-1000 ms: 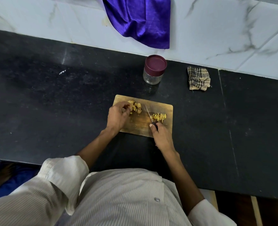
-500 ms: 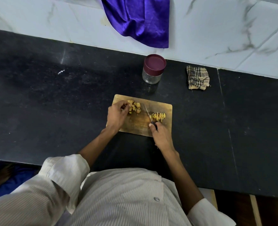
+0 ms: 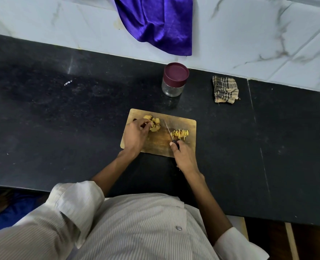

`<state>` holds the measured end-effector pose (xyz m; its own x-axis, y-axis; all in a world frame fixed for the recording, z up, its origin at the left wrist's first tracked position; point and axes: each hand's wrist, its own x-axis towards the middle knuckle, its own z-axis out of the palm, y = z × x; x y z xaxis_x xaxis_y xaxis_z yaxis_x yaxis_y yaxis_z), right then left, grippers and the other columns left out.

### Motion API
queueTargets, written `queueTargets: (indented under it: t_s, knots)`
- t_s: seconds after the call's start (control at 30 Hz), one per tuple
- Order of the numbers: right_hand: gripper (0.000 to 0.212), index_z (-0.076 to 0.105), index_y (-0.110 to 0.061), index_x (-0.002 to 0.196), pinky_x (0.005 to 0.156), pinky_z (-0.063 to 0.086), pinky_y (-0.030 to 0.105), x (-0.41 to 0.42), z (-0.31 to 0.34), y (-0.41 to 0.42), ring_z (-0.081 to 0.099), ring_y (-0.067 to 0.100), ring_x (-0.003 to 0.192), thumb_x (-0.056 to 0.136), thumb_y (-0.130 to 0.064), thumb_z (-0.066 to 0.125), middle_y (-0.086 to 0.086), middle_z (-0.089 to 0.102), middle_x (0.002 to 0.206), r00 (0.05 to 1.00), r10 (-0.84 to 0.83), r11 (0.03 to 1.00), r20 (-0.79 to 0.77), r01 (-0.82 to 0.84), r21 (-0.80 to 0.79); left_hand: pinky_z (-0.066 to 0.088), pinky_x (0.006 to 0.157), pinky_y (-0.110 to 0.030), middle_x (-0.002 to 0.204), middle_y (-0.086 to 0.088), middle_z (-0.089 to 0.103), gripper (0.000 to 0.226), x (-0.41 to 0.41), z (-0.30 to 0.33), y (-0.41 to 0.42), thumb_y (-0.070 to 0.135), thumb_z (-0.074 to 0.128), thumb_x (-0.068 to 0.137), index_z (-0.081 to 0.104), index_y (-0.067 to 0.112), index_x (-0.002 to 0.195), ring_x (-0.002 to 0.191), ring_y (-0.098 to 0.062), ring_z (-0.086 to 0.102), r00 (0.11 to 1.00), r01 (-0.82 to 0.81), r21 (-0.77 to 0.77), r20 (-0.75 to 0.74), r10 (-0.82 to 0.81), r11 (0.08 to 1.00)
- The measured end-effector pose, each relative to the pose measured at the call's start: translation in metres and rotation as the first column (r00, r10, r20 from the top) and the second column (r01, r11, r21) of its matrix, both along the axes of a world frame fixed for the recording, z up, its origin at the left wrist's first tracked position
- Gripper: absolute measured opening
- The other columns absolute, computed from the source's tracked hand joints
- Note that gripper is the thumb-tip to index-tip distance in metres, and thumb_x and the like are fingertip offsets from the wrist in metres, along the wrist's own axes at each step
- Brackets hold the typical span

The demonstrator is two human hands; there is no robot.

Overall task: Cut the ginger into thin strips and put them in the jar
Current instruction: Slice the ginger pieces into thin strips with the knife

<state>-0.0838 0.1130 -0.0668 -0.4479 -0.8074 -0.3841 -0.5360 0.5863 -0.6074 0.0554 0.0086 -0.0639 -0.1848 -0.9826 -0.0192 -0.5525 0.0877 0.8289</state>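
Very little has shifted over the last second. The left hand (image 3: 136, 136) has stayed at the left end of the cutting board (image 3: 191, 145), its fingers curled onto the uncut ginger chunks (image 3: 154, 124), apparently picking out or steadying one piece; against the earliest frame the fingertips have worked slightly deeper into that pile. The right hand (image 3: 183, 156) still has its fingers wrapped round the dark handle of the knife (image 3: 169, 132), blade lying on the board and pointing toward the upper left, in the same spot between the two piles.

The cut strips (image 3: 180, 134) sit right of the blade, centre of the frame, unchanged in heap and position. So no new slice has landed (the pause looks like a reach for the next chunk), and I judge the cutting only partly done.

The jar (image 3: 174, 79) stands on the tabletop (image 3: 61, 119) above the board, well apart from the strips, its maroon lid on and nothing visible inside. Filling it has not begun. The checked cloth (image 3: 224, 90) lies to its right, unmoved.
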Motion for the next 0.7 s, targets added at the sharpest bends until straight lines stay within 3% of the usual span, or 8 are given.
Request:
queueTargets:
  t_s: [0.27,0.37,0.5,0.7]
  knots:
    - [0.031,0.060,-0.010,0.105,0.083,0.053,0.050,0.001,0.003,0.001,0.064,0.027,0.091,0.104,-0.037,0.045,0.010,0.066,0.099,1.000,0.011,1.000,-0.008,-0.011,-0.011,0.049,0.070,-0.030,0.088,0.007,0.068,0.018,0.003,0.001,-0.001,0.032,0.060,0.093,0.070,0.019,0.101,0.077,-0.009,0.061,0.997,-0.058,-0.003,0.060,0.058,0.998]
    - [0.031,0.060,-0.010,0.106,0.081,0.054,0.051,0.001,0.007,0.002,0.064,0.028,0.092,0.104,-0.036,0.045,0.009,0.065,0.098,1.000,0.008,1.000,0.004,-0.008,-0.019,0.051,0.067,-0.027,0.086,0.005,0.069,0.018,-0.002,0.000,0.004,0.029,0.062,0.092,0.071,0.014,0.099,0.073,-0.006,0.061,0.999,0.034,-0.046,0.037,-0.032,0.998]
    - [0.033,0.056,-0.011,0.116,0.080,0.056,0.052,0.001,0.011,0.006,0.063,0.027,0.094,0.104,-0.039,0.043,0.003,0.057,0.098,0.996,-0.035,0.999,0.077,0.036,-0.008,0.054,0.080,-0.030,0.098,0.002,0.072,0.019,-0.017,-0.005,0.011,0.024,0.062,0.092,0.071,0.014,0.106,0.086,-0.007,0.064,0.976,0.214,-0.058,0.048,-0.211,0.975]
    - [0.028,0.058,-0.014,0.110,0.077,0.056,0.053,0.003,0.011,0.019,0.062,0.023,0.080,0.104,-0.038,0.045,0.002,0.059,0.087,0.987,-0.087,0.994,0.137,0.095,-0.054,0.044,0.086,-0.021,0.108,-0.002,0.066,0.020,-0.030,-0.011,0.011,0.023,0.061,0.093,0.070,0.015,0.109,0.094,-0.008,0.058,0.936,0.339,-0.081,0.132,-0.327,0.937]
